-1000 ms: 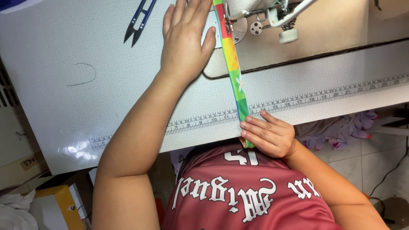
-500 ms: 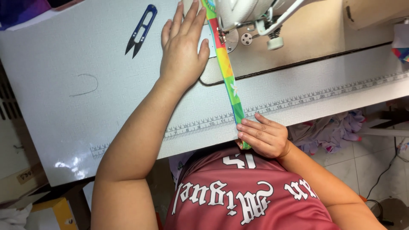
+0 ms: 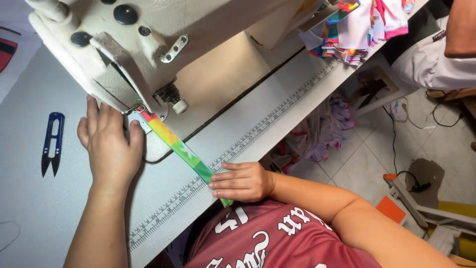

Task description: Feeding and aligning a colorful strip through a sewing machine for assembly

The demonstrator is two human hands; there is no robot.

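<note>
A narrow rainbow-coloured fabric strip (image 3: 179, 147) runs from under the presser foot of a cream sewing machine (image 3: 163, 44) to the table's near edge. My left hand (image 3: 110, 144) lies flat on the white table beside the strip, fingers up against the machine's needle area. My right hand (image 3: 242, 181) pinches the strip's near end at the table edge, over the printed ruler (image 3: 258, 136). A blue thread snipper (image 3: 52, 143) lies to the left of my left hand.
A pile of colourful fabric pieces (image 3: 364, 27) sits at the far right of the table. Another person (image 3: 446, 44) is at the upper right. More fabric scraps (image 3: 322, 129) and cables (image 3: 411, 178) lie on the tiled floor.
The view has swung right and closer, bringing the sewing machine into full view. Both hands keep their grip and place on the strip, which has moved little.
</note>
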